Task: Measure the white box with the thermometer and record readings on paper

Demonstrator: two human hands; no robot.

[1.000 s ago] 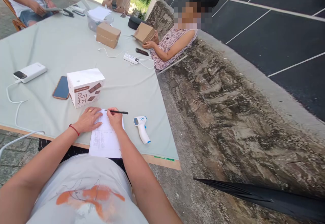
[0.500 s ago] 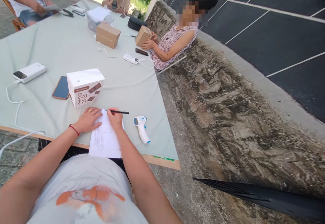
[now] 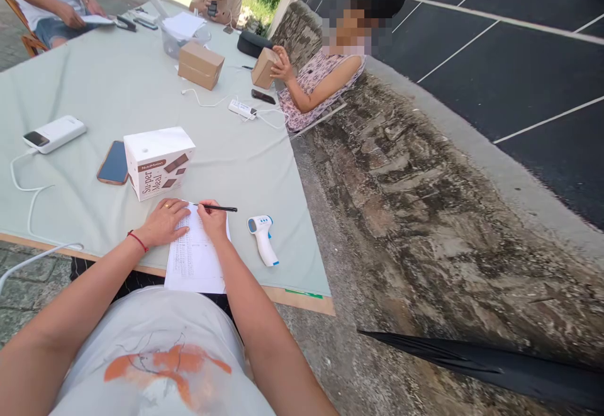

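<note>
A printed sheet of paper [image 3: 195, 258] lies at the table's near edge, its lower end reaching past the edge. My left hand [image 3: 166, 221] rests flat on the sheet's upper left, fingers stretched out, with a ring on one finger. In my right hand [image 3: 213, 219] is a black pen [image 3: 224, 208], gripped over the upper part of the sheet; its tip is hard to make out. A white box [image 3: 160, 161] printed "Super Meal" stands just beyond my left hand. To the right of my right hand lies a white and blue infrared thermometer [image 3: 263, 240].
A blue-screened phone [image 3: 113, 163] and a white power bank [image 3: 55, 134] with its cable lie left. Farther off are a cardboard box [image 3: 201, 67], a power strip [image 3: 242, 109] and a bin of papers [image 3: 184, 32]. Three people sit around the table; one handles a small carton [image 3: 264, 68].
My right hand and the pen have shifted slightly left; my left hand stays put. The person at right has raised a hand on the carton. The person at far left has lowered their papers.
</note>
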